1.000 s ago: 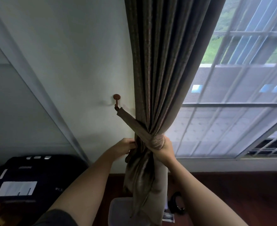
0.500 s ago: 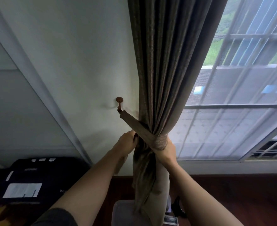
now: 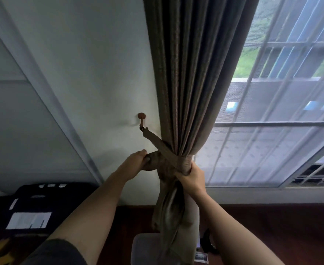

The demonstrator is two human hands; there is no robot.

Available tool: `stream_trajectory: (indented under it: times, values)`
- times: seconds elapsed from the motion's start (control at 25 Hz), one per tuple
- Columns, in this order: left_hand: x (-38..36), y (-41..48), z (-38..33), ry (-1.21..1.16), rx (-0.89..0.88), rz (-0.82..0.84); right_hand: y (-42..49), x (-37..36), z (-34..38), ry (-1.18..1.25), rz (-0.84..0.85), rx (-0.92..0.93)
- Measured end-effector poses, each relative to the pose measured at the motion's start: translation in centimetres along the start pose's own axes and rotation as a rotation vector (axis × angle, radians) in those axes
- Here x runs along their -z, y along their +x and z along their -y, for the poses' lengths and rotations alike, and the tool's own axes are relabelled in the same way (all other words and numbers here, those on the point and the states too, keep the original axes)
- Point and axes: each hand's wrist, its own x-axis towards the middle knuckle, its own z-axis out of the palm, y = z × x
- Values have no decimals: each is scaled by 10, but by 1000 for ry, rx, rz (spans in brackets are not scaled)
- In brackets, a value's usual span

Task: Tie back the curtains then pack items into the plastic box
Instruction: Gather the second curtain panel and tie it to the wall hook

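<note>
Brown-grey pleated fabric curtain [image 3: 188,73] hangs down centre frame, gathered into a tight bunch just below mid-height, loose lower part falling toward bottom centre. Matching brown fabric tie-back strap [image 3: 164,148] runs diagonally from small round reddish-brown wall hook [image 3: 142,119], left of the curtain on the pale wall [image 3: 90,73], down and right, wrapping the gathered bunch. One strap end sits at the hook; whether it is looped on cannot be told for sure. Left hand [image 3: 136,163], centre frame left of the curtain, has thumb and fingers pinched together on the free end of the strap, pulling it out leftward from behind the curtain. Right hand [image 3: 192,177], just right of centre, is closed in a fist around the gathered curtain right under the strap wrap, fingers clamped on fabric. Both bare forearms rise from the bottom edge; dark sleeve at lower left. Translucent whitish plastic box [image 3: 144,249] sits on the dark wood floor [image 3: 281,222] at bottom centre, partly hidden behind the hanging curtain end; contents cannot be told. Barred window [image 3: 281,131] with a sheer mesh fills the right side, greenery visible upper right. Black case [image 3: 42,207] with white paper label in lower left. Small dark object on floor right of the box, too blurred to identify.
</note>
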Motion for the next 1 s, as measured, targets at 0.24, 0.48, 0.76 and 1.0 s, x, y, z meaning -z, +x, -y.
stream_trajectory:
  times: [0.24,0.48,0.76,1.0]
  values:
    - [22,-40,-15,-135,-75,-104,-6,2,3,-25,9,26]
    - [25,-62,-72,-412,20,73,-17,4,-4,-51,110,98]
    - [26,-77,-79,-731,176,1,-35,3,-10,4,228,202]
    - [24,-69,-98,-667,281,-15,-52,-5,-7,138,208,318]
